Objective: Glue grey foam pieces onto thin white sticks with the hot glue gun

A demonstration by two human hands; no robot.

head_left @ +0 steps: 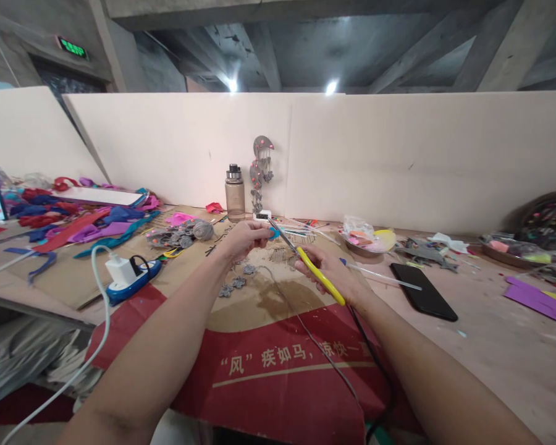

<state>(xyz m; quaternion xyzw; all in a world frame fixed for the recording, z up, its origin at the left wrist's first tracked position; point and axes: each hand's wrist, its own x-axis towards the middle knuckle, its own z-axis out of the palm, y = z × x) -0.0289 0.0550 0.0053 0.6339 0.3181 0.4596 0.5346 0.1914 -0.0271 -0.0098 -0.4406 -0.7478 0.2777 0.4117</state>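
Note:
Over the cardboard, my left hand (pixel 246 241) pinches a small blue piece (pixel 273 233) between thumb and fingertips. My right hand (pixel 330 272) is closed around yellow-handled scissors (pixel 319 273). Their metal blades point up and left and reach the blue piece; whether they are cutting into it I cannot tell. Below my left hand lie several small grey flower shapes (pixel 238 282). A thin grey cord (pixel 301 318) runs from the work area down toward the front edge.
A bottle (pixel 235 194) and a hanging grey ornament (pixel 262 164) stand at the back wall. Colored fabric scraps (pixel 92 225) and a blue power strip (pixel 134 284) are on the left. A black phone (pixel 421 296) and a bowl of scraps (pixel 366 244) lie on the right.

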